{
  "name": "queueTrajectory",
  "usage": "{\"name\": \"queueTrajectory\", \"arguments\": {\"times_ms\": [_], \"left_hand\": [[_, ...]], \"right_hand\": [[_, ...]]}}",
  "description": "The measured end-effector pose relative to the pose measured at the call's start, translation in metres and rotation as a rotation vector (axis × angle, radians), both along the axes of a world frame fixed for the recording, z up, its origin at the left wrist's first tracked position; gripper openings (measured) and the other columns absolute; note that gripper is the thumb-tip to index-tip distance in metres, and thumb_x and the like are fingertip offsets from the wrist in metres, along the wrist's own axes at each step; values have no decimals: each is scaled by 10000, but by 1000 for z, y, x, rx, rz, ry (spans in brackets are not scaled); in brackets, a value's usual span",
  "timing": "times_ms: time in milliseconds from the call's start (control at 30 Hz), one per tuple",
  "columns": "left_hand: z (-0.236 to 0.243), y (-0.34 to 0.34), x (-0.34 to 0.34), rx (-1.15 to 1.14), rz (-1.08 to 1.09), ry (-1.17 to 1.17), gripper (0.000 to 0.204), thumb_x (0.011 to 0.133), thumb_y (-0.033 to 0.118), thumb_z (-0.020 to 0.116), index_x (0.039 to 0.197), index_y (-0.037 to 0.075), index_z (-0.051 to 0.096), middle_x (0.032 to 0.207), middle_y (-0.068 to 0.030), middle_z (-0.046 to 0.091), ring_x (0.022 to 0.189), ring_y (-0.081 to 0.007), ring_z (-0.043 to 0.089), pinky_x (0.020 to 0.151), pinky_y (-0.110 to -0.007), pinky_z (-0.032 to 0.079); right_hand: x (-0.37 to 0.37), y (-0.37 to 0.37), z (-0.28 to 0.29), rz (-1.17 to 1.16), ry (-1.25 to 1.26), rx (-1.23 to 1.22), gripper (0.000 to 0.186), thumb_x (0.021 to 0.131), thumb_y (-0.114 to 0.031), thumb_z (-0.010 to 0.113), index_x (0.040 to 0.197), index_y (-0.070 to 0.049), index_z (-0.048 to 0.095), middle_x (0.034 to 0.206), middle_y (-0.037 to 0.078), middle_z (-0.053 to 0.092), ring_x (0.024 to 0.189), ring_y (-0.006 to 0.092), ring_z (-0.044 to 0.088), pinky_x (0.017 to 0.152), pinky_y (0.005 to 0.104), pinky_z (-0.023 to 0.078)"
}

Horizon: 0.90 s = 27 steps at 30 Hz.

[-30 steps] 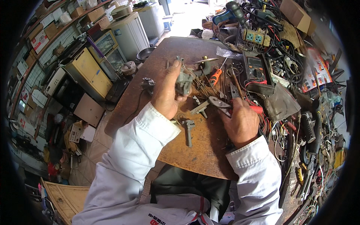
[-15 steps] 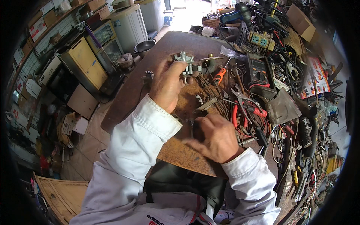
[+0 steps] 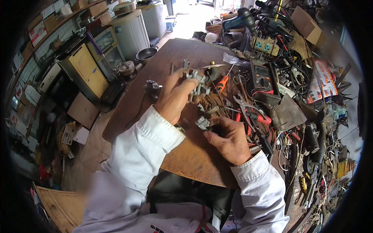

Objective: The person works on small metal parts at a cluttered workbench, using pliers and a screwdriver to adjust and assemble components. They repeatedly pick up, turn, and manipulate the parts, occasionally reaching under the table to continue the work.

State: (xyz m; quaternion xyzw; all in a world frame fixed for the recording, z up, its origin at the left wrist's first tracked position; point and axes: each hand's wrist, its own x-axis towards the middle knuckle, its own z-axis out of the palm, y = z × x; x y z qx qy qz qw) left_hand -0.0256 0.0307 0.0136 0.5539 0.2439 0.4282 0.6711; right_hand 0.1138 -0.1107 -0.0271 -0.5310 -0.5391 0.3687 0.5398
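Note:
My left hand (image 3: 175, 95) is closed around a grey cast-metal part (image 3: 198, 85) with several projecting lugs, held above the middle of the wooden table (image 3: 194, 163). Nearer to me and to the right, my right hand (image 3: 230, 140) pinches a small grey metal piece (image 3: 202, 123) between thumb and fingers. The two pieces are apart. Behind the left hand's part lies a disc with a brass-coloured centre (image 3: 213, 66). A small shiny metal part (image 3: 152, 86) rests on the table to the left of that hand.
Right of my hands lie an orange screwdriver (image 3: 222, 84), red-handled pliers (image 3: 248, 116), a multimeter (image 3: 262, 76) and a clear plastic bag (image 3: 288, 114). Cables and scrap crowd the right side. A blue power tool (image 3: 239, 20) is at the back right. Refrigerators (image 3: 130, 34) stand at the far left.
My right hand has risen slightly from the table and now shows a small grey metal piece in its fingers. The left hand's metal part has turned and sits lower in the view.

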Motion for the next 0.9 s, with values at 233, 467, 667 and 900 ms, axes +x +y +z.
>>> {"name": "queueTrajectory", "arguments": {"times_ms": [233,467,667,900], "left_hand": [[3,-13,-1,5,-46,55,231,966,177,568,1147,39,608,1013,-60,671,824,-157,628,636,-308,484],[1,-18,2,30,-164,133,215,968,234,585,1091,65,636,938,-16,663,807,-105,612,626,-282,478],[2,-19,1,-45,-182,95,228,982,209,552,1136,54,618,993,-42,677,829,-133,635,641,-297,492],[-10,-6,1,-30,-303,-59,404,993,230,441,1301,-7,550,1171,-135,661,975,-261,675,782,-380,546]], "right_hand": [[15,7,1,-59,318,65,159,863,-5,722,1009,14,660,877,-11,649,811,65,566,756,230,468],[25,9,-7,-52,440,77,152,880,-5,703,1025,17,661,861,-2,652,770,71,566,700,233,463],[22,10,-3,-95,444,83,140,901,-4,674,1036,26,651,855,12,653,751,81,578,681,228,462],[22,11,-2,-242,404,98,217,909,17,647,1114,70,600,888,65,663,740,115,604,639,258,494]]}}
